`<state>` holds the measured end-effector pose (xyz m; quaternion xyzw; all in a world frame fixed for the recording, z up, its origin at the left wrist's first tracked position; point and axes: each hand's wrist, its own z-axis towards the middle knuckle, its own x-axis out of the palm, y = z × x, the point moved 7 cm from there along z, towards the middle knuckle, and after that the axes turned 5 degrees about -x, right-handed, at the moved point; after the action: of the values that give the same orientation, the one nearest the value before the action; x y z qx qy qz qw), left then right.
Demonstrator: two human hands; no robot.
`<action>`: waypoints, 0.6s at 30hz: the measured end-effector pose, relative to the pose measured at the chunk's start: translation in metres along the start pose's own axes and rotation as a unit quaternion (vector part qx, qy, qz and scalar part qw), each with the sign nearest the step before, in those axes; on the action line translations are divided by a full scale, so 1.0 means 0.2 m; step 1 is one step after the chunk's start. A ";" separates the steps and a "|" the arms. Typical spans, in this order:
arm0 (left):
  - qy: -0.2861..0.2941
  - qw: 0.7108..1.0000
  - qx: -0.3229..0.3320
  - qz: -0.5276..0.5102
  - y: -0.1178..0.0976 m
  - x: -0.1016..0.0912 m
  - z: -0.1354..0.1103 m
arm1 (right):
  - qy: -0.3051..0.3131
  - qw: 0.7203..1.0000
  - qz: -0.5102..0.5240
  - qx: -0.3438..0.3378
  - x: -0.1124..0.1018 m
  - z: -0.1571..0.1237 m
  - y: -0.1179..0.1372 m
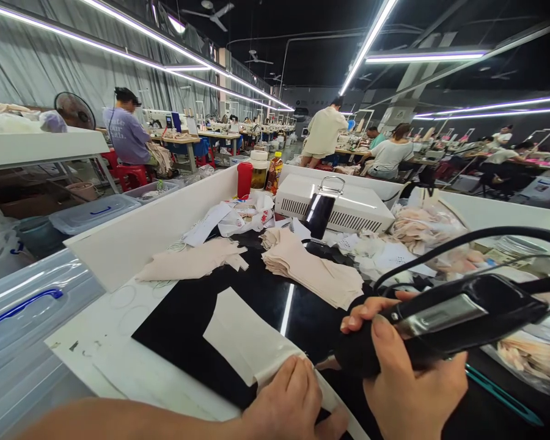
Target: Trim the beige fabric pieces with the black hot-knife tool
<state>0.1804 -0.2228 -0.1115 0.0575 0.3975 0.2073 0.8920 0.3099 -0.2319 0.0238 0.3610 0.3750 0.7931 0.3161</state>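
Note:
My left hand (pixel 286 397) is closed on the near edge of a pale cream fabric piece (pixel 242 336), its fingers pressed together where the cloth bunches. This piece lies on a glossy black board (pixel 178 333). My right hand (pixel 407 379) is wrapped round a black corded handheld tool (pixel 458 318) with a silver plate on its side. The tool's front end points left, close to the fabric's right side; its tip is hard to make out. A stack of beige fabric pieces (pixel 311 269) lies beyond, and more beige pieces (pixel 192 260) lie to its left.
A white vented box (pixel 334 205) stands at the back with a phone (pixel 319 215) leaning on it. Bottles (pixel 274 174) and a red container (pixel 244 180) are beside it. A black cable (pixel 440 244) arches at right. A teal tool (pixel 504 394) lies near right. Co-workers sit beyond.

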 end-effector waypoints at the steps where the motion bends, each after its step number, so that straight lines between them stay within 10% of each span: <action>1: 0.024 1.000 0.012 -0.008 -0.01 0.02 0.00 | -0.003 1.000 -0.002 -0.003 0.00 0.00 0.00; 9: -0.072 0.992 0.026 -0.101 0.20 -0.24 0.05 | -0.007 1.000 -0.019 -0.006 -0.04 -0.02 0.01; 14: 0.080 0.982 0.057 -0.164 0.30 -0.28 0.04 | -0.005 0.999 -0.031 -0.017 -0.06 -0.05 0.03; 18: 0.094 0.975 0.044 -0.196 0.32 -0.29 0.05 | 0.006 0.998 -0.051 -0.019 -0.07 -0.06 0.03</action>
<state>0.1325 -0.1886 -0.0477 -0.0023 0.4920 0.0156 0.8705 0.3056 -0.2501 0.0194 0.3301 0.3796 0.7852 0.3612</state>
